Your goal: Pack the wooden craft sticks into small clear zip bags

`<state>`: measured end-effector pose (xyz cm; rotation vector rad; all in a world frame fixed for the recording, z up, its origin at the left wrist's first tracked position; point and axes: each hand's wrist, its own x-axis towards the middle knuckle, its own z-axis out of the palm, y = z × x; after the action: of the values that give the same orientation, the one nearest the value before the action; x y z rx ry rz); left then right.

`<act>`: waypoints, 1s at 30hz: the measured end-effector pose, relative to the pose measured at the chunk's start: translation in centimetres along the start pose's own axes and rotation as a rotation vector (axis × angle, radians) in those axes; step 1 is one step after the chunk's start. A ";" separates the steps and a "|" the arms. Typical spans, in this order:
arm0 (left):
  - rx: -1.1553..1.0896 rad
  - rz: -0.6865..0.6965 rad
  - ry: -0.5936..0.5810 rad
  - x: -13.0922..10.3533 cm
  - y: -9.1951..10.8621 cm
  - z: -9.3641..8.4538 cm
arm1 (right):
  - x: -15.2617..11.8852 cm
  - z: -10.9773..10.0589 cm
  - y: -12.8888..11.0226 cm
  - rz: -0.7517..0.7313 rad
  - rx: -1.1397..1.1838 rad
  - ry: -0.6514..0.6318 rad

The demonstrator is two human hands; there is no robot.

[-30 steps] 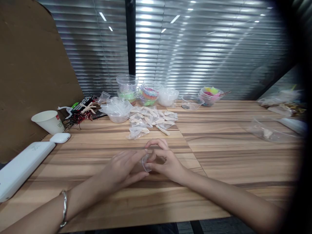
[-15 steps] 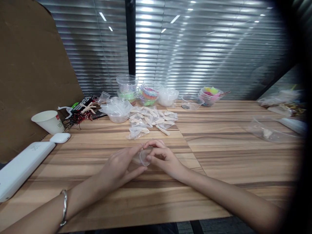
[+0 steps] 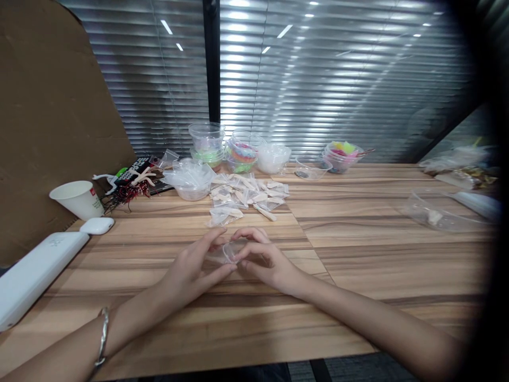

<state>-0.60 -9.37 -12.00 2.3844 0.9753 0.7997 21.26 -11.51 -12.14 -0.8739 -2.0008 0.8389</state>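
Bare left hand (image 3: 194,268) angled inward with thumb and fingers parted, twisted silver metal bracelet (image 3: 104,335) worn on its wrist, bare right hand (image 3: 272,265) curled with bent fingers, fingertips of both brought close together, both forearms spread outward toward the body.

On our table (image 3: 377,270) we have a plastic piece (image 3: 229,253) between our left hand (image 3: 192,268) and right hand (image 3: 274,265), packets (image 3: 246,194) beyond it, tubs (image 3: 207,139) behind those and before the blinds (image 3: 318,90), a bowl (image 3: 314,170) to their right, a bag (image 3: 457,159) far right, and, at the left, a case (image 3: 97,226) between a farther cup (image 3: 77,199) and a nearer device (image 3: 40,278).
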 end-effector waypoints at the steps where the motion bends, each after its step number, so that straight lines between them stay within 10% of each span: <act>1: -0.020 -0.014 -0.008 0.1 0.1 0.0 | 0.0 0.1 0.1 0.004 -0.011 0.001; 30: -0.082 0.054 -0.110 -0.2 0.2 0.1 | -0.1 0.0 0.1 0.072 0.004 -0.136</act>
<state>-0.58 -9.61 -12.01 2.3655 0.8221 0.7063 21.30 -11.50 -12.25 -0.9131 -2.0943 0.9654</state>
